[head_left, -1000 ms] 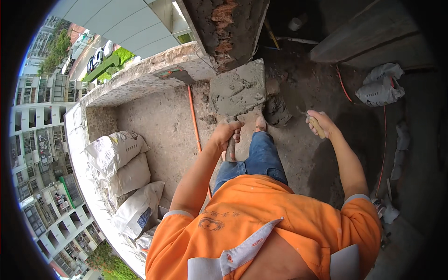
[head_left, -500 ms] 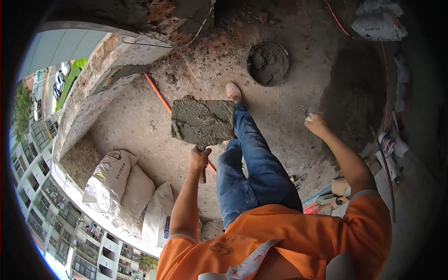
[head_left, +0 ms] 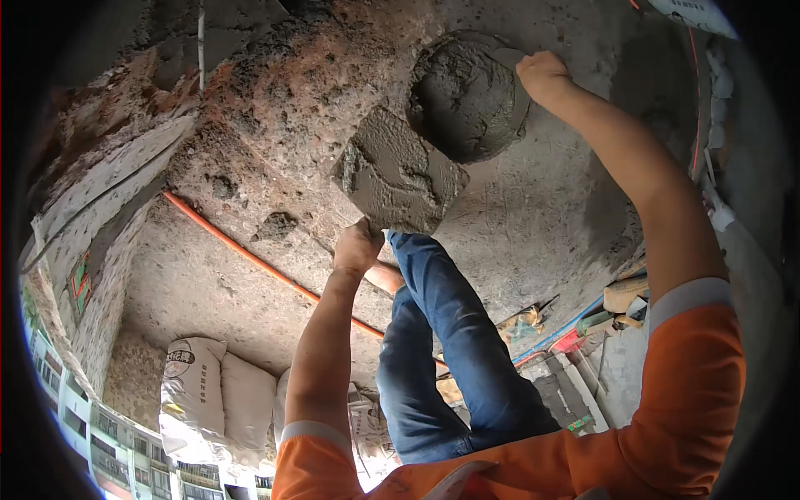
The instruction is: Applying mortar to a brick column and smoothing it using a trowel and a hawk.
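My left hand (head_left: pixel 358 248) is closed around the handle of a plasterer's hawk (head_left: pixel 347 160), held out level in front of my legs. A thick layer of wet grey mortar (head_left: pixel 402 175) covers its top. Just beyond its far right side stands a round bucket (head_left: pixel 524 125) with more mortar (head_left: pixel 462 92) inside. My right hand (head_left: pixel 545 75) grips a trowel (head_left: pixel 506 57) at the bucket's right rim. Part of the trowel's grey blade shows over the mortar; its handle is hidden in my fist.
An orange pipe (head_left: pixel 242 253) crosses the rough floor at left. Filled white sacks (head_left: pixel 196 387) stand by the low wall (head_left: pixel 137 242). Assorted tools and scraps (head_left: pixel 583 329) lie to the right of my legs. A white bag (head_left: pixel 696 12) is at the far right.
My right hand has reached forward with the trowel from beside the bucket to its rim. The hawk has turned and come close to the bucket. My view has shifted as I lean forward.
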`<state>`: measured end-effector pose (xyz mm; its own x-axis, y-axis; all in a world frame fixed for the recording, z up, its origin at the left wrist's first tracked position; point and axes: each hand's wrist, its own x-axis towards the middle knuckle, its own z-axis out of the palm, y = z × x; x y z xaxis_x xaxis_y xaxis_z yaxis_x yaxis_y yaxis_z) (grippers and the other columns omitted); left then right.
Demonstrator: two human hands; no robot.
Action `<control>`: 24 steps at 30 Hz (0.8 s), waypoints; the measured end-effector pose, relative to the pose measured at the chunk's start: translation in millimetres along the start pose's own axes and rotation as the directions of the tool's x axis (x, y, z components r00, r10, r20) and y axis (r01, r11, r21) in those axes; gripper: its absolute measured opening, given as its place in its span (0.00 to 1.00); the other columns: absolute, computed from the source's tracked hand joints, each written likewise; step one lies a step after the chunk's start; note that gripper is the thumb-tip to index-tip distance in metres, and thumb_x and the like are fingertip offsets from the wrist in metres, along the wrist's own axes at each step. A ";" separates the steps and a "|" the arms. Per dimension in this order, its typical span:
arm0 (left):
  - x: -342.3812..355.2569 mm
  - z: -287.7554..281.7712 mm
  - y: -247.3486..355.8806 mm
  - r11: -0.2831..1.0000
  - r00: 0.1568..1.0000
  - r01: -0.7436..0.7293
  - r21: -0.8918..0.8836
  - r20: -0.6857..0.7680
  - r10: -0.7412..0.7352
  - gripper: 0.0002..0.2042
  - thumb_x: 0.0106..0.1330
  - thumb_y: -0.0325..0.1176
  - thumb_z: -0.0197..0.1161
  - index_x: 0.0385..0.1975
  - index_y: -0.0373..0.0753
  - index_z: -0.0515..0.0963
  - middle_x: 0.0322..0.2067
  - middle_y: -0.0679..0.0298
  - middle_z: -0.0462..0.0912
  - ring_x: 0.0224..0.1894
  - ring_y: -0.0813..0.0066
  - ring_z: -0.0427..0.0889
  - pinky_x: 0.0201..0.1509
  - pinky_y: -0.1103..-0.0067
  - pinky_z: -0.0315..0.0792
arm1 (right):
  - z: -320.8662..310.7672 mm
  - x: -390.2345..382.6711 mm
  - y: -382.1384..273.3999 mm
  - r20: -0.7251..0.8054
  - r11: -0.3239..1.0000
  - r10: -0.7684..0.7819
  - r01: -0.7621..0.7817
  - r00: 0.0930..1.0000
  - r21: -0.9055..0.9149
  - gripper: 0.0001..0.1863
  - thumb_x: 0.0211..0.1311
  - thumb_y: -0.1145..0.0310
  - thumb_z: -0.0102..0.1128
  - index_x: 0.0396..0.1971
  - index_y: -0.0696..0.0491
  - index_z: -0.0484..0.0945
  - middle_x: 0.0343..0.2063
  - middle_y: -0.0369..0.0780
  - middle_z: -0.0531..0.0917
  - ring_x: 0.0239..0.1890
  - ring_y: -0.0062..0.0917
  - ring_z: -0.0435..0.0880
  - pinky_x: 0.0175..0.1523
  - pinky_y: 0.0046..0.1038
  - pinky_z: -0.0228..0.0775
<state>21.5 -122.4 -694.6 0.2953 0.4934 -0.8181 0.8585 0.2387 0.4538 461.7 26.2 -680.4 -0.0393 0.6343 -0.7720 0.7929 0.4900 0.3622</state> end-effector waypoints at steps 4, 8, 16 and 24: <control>38.8 5.6 2.8 0.977 0.999 0.028 0.210 0.030 -0.035 0.13 0.62 0.43 0.56 0.38 0.40 0.77 0.33 0.47 0.83 0.39 0.45 0.81 0.44 0.58 0.75 | 16.4 7.7 -61.7 0.184 0.979 -0.120 0.147 0.976 -0.138 0.09 0.52 0.74 0.61 0.33 0.53 0.86 0.36 0.40 0.87 0.39 0.32 0.87 0.38 0.32 0.80; 52.1 13.8 -4.6 0.965 0.995 0.080 0.250 0.035 -0.091 0.13 0.62 0.42 0.57 0.40 0.42 0.78 0.35 0.48 0.83 0.40 0.47 0.82 0.46 0.58 0.75 | 31.4 0.4 -56.0 0.160 0.984 -0.178 0.172 0.971 0.047 0.10 0.52 0.74 0.60 0.34 0.53 0.85 0.38 0.42 0.86 0.40 0.33 0.86 0.40 0.33 0.80; 45.9 11.3 6.7 0.957 0.990 0.123 0.262 0.036 -0.137 0.14 0.61 0.43 0.56 0.40 0.42 0.78 0.37 0.49 0.83 0.42 0.48 0.82 0.47 0.60 0.75 | 32.4 -36.8 -69.0 0.185 0.880 -0.122 0.020 0.975 0.475 0.10 0.52 0.72 0.58 0.34 0.57 0.83 0.39 0.47 0.84 0.44 0.40 0.84 0.49 0.36 0.76; 48.0 18.3 4.0 0.944 0.986 0.154 0.293 0.019 -0.167 0.14 0.61 0.43 0.56 0.41 0.42 0.79 0.37 0.49 0.83 0.42 0.48 0.82 0.48 0.61 0.75 | 59.4 -22.2 -163.8 0.458 -0.039 0.065 -0.456 0.887 0.889 0.19 0.43 0.61 0.65 0.33 0.58 0.79 0.24 0.41 0.82 0.25 0.28 0.82 0.32 0.29 0.73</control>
<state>46.8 -113.1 -738.5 0.1560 0.4307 -0.8889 0.9784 0.0563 0.1990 368.9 -103.7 -753.6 0.2948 0.3207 -0.9001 0.5272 -0.8402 -0.1266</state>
